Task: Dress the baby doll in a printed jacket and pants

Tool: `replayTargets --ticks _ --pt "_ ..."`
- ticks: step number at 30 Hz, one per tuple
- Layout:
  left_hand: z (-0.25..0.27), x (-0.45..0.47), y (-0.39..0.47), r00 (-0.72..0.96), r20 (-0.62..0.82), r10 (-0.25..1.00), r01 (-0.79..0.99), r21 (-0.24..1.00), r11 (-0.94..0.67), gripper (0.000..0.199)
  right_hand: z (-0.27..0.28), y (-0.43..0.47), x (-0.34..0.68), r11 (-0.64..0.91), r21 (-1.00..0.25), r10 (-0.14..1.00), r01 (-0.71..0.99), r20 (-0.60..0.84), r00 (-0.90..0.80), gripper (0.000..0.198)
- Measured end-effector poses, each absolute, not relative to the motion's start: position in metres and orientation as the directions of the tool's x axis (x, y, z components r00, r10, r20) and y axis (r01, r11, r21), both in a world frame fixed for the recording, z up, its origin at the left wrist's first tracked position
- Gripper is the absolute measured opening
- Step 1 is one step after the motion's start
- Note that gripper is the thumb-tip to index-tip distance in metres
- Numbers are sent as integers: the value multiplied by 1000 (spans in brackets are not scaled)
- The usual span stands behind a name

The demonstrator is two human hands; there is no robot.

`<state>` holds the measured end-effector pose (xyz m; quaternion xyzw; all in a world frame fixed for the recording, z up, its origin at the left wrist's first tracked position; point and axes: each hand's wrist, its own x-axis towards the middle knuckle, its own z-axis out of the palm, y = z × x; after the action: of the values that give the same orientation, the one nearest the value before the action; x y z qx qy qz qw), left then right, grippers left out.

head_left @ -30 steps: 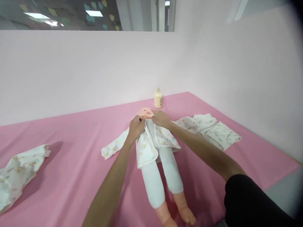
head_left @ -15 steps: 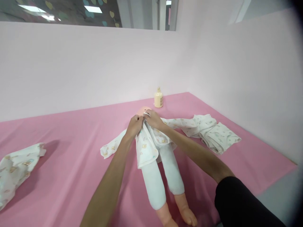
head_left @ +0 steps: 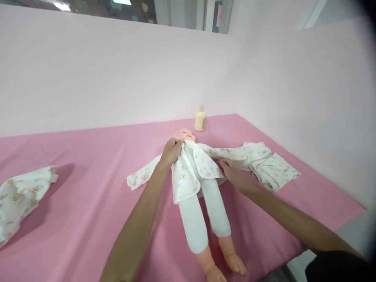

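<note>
A baby doll [head_left: 185,135] lies on its back, head at the far end and bare feet toward me. It wears a white baby shirt [head_left: 183,178] with small bear prints, its front parted, and pale leggings [head_left: 194,227]. My left hand [head_left: 172,152] is closed on the shirt's front edge near the neck. At the shirt's other side, below the outstretched sleeve [head_left: 226,152], is my right hand [head_left: 233,171]. Its fingers are curled together against the side of the shirt; whether they pinch cloth is hidden.
A cream pump bottle [head_left: 200,120] stands beyond the doll's head. Folded printed cloth [head_left: 273,170] lies at the right, by the sleeve's end. Another printed cloth [head_left: 22,199] is at the far left. A pink cover [head_left: 88,227] spreads under everything, with white walls [head_left: 117,78] behind and at the right.
My right hand has left the shirt's neck and moved right and toward me to its side. My left hand keeps hold near the neck. More of the doll's head shows; the view has shifted slightly.
</note>
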<state>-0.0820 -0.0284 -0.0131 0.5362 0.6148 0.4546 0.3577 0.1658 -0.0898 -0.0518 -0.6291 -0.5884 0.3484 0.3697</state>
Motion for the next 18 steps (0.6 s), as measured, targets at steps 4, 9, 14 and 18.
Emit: replayTargets --ticks 4,9,14,18 --pt "-9 -79 -30 -176 41 983 351 936 24 18 -60 -88 174 -125 -917 987 378 -155 -49 26" --pt "-8 -79 -32 -192 9 981 301 952 50 16 -62 -71 153 -71 -955 921 287 -174 -349 30" --pt "-11 -80 -28 -198 5 980 288 956 54 14 -64 -56 156 113 -926 832 360 -110 -543 26" --pt "-11 -79 -30 -185 43 982 334 942 22 16 -45 -47 167 317 -750 801 580 -115 -587 15"
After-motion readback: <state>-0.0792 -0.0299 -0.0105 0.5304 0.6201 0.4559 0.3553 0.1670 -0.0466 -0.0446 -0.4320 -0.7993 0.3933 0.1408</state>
